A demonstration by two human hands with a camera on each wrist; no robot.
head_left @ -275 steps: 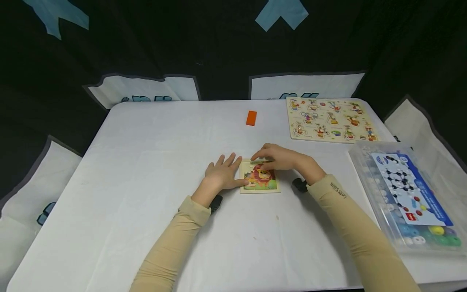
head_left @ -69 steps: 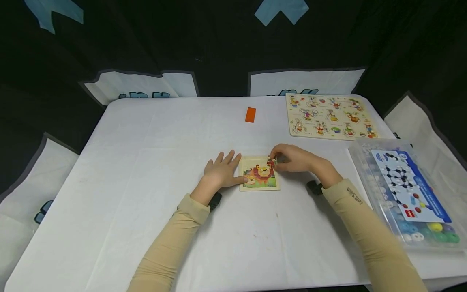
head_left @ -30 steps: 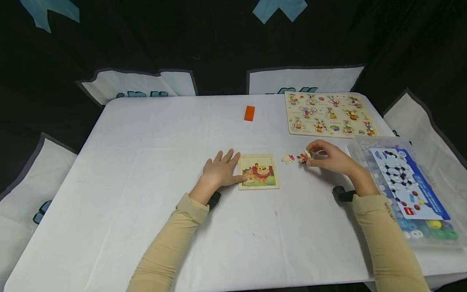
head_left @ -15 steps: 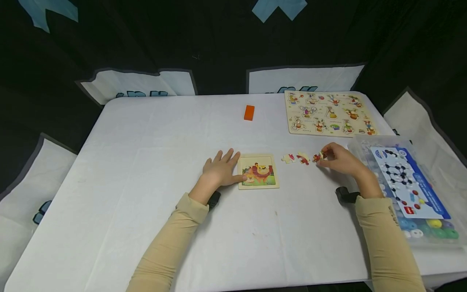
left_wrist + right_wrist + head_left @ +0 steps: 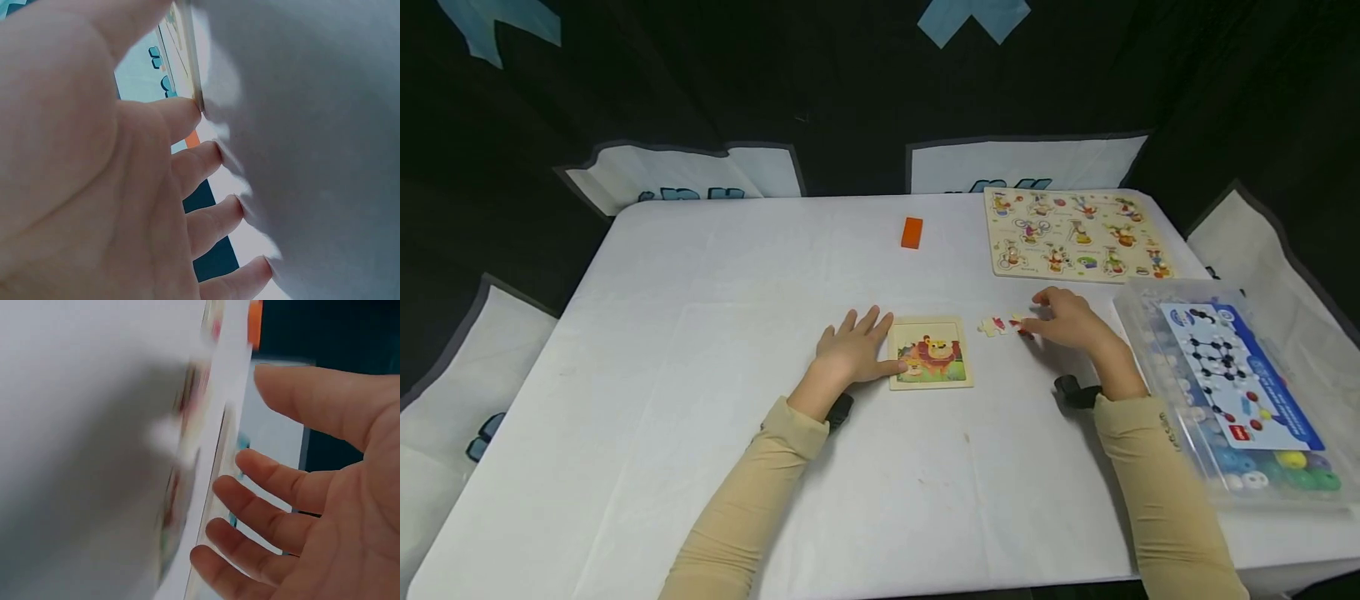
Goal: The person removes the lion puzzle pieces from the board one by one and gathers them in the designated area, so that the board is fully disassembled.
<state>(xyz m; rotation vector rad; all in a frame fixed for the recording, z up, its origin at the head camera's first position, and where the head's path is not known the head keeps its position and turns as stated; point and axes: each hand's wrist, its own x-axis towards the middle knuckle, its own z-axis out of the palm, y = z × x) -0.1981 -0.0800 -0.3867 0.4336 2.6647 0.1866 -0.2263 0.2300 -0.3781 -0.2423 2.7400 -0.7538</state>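
Note:
My left hand (image 5: 850,357) lies on the table with its fingers spread, its thumb on the left edge of a small wooden jigsaw puzzle (image 5: 938,357) with a lion picture. In the left wrist view, thumb and index finger touch the edge of its frame (image 5: 192,62). My right hand (image 5: 1069,321) hovers to the puzzle's right, fingers apart and holding nothing. A puzzle piece (image 5: 992,327) lies beside that hand, and a second piece (image 5: 1017,322) is partly hidden by its thumb. The right wrist view shows another piece (image 5: 174,515) on the table under the fingers.
An orange block (image 5: 912,233) lies toward the back. A wooden board with animal figures (image 5: 1078,236) is at the back right. Along the right side stands a clear plastic box (image 5: 1157,392) with colored beads and a blue-and-white card (image 5: 1240,375).
My right hand has taken pieces out of the puzzle's top, set them in a row to the right and let go of the last. It has since moved back left. The left hand stays put.

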